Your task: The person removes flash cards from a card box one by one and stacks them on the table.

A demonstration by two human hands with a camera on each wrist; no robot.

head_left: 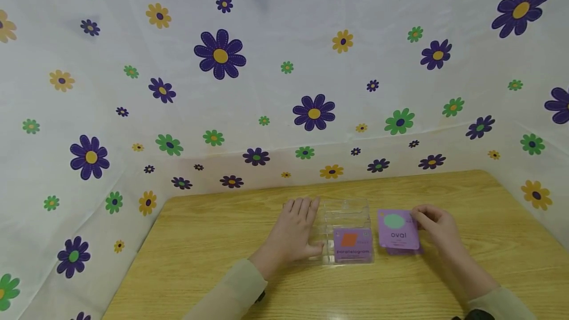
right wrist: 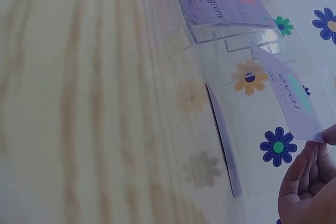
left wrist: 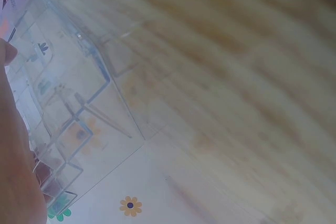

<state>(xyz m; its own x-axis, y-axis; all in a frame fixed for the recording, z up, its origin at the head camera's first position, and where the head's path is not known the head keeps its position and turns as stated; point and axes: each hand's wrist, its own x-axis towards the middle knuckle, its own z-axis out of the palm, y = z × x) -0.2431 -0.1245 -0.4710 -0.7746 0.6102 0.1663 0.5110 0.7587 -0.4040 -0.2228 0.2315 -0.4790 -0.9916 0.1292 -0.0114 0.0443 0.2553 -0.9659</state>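
oval card (head_left: 398,229): purple, raised | parallelogram card (head_left: 352,244): in clear rack (head_left: 346,219)

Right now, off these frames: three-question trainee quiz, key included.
1. The front card in the clear holder reads: A) circle B) parallelogram C) square?
2. True or false: the left hand holds the oval card.
3. Fill in: another purple card lies on the ____ beside the holder.

Key: 1. B. 2. False; the right hand pinches it, and the left rests on the holder. 3. Table.
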